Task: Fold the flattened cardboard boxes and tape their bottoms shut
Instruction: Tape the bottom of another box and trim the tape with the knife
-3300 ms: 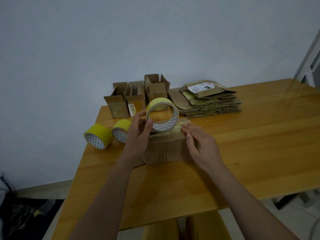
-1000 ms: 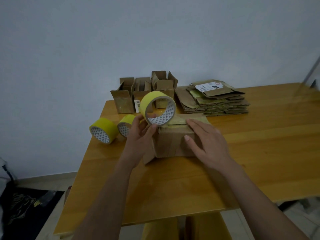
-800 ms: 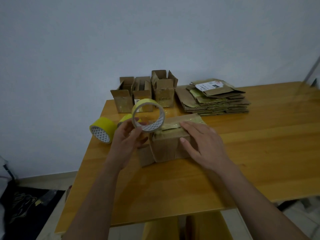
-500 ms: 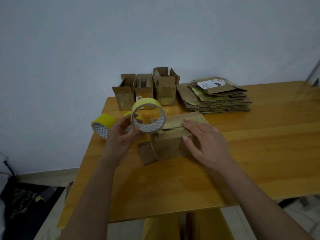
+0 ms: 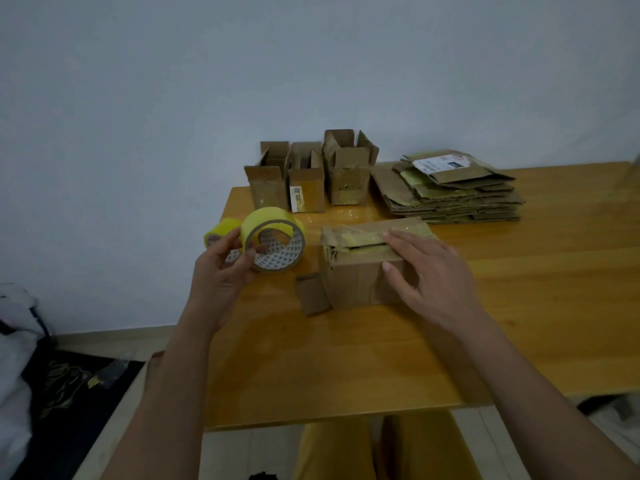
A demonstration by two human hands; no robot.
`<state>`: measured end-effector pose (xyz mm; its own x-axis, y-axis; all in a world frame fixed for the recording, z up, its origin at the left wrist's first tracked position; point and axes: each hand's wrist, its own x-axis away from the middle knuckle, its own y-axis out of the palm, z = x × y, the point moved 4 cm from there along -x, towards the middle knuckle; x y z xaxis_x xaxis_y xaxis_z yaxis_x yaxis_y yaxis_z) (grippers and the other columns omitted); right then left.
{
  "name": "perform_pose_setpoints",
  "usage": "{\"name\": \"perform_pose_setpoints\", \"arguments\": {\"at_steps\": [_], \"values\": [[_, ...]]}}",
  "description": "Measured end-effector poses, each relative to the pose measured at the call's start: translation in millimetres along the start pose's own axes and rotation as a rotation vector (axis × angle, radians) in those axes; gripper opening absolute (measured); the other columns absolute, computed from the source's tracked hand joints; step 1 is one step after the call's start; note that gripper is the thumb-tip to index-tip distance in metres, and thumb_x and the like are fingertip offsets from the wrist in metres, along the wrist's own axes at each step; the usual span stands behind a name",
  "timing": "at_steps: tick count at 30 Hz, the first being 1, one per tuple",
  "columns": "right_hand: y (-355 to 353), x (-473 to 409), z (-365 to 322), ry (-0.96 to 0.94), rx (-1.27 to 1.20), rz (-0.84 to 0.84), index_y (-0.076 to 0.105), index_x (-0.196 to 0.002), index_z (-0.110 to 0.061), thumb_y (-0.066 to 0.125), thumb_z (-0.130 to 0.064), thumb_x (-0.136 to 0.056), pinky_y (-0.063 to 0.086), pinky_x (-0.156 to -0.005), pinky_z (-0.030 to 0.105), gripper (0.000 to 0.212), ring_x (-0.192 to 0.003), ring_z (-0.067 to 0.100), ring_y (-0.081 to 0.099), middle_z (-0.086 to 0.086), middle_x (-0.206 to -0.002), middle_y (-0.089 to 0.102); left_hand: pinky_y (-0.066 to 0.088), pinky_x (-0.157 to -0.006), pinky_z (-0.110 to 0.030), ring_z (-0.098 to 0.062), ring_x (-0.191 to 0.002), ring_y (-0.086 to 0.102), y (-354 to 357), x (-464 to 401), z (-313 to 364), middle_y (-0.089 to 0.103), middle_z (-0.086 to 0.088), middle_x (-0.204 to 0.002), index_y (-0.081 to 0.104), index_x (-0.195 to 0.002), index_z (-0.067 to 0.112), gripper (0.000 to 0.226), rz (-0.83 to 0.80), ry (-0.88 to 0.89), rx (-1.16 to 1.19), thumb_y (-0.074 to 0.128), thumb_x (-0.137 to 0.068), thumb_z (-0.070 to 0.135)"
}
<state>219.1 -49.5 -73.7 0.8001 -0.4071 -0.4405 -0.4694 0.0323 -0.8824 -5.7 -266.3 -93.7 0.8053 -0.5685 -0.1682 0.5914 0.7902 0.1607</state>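
Note:
A small folded cardboard box [image 5: 353,275] stands on the wooden table [image 5: 346,358], its upturned flaps covered by clear tape. My right hand [image 5: 429,271] lies over the box, fingers straight on the taped flaps and thumb against its front face. My left hand [image 5: 221,268] grips a yellow tape roll [image 5: 273,239] held above the table to the left of the box. A clear strip of tape runs from the roll to the box's top left edge. One loose flap [image 5: 311,294] sticks out at the box's lower left.
Three folded boxes [image 5: 308,174] stand open at the table's back edge. A stack of flattened boxes [image 5: 450,188] lies at the back right. Another yellow tape roll [image 5: 220,232] sits behind my left hand. The table's left edge drops to a floor with dark clutter.
My left hand has pulled the tape roll leftward, away from the box, stretching out a strip. My right hand has stayed pressing on the box top.

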Motion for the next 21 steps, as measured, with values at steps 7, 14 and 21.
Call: {"name": "perform_pose_setpoints", "arguments": {"at_steps": [7, 14, 21], "values": [[-3, -9, -24, 0.131, 0.048, 0.022, 0.063, -0.124, -0.018, 0.018, -0.058, -0.094, 0.032, -0.111, 0.04, 0.068, -0.126, 0.017, 0.053, 0.003, -0.135, 0.06, 0.056, -0.089, -0.041, -0.024, -0.107, 0.067, 2, 11, -7, 0.07, 0.001, -0.104, 0.065, -0.113, 0.018, 0.027, 0.01, -0.058, -0.004, 0.062, -0.087, 0.01], [7, -12, -10, 0.108, -0.114, 0.092, 0.06, -0.12, -0.015, 0.022, -0.05, -0.096, 0.029, -0.106, 0.04, 0.057, -0.12, 0.02, 0.053, 0.005, -0.13, 0.059, 0.054, -0.084, -0.033, -0.022, -0.11, 0.064, -5, 19, -22, 0.068, -0.007, -0.115, 0.06, -0.119, 0.013, 0.031, -0.099, -0.192, -0.32, 0.069, -0.089, 0.015], [-1, -18, 9, 0.046, -0.27, 0.106, 0.063, -0.112, -0.016, 0.027, -0.037, -0.089, 0.027, -0.108, 0.038, 0.048, -0.115, 0.014, 0.053, 0.001, -0.122, 0.063, 0.052, -0.091, -0.033, -0.014, -0.111, 0.059, 32, 24, 5, 0.061, 0.0, -0.119, 0.05, -0.132, 0.026, 0.07, -0.311, -0.279, -0.497, 0.076, -0.069, 0.044]]}}
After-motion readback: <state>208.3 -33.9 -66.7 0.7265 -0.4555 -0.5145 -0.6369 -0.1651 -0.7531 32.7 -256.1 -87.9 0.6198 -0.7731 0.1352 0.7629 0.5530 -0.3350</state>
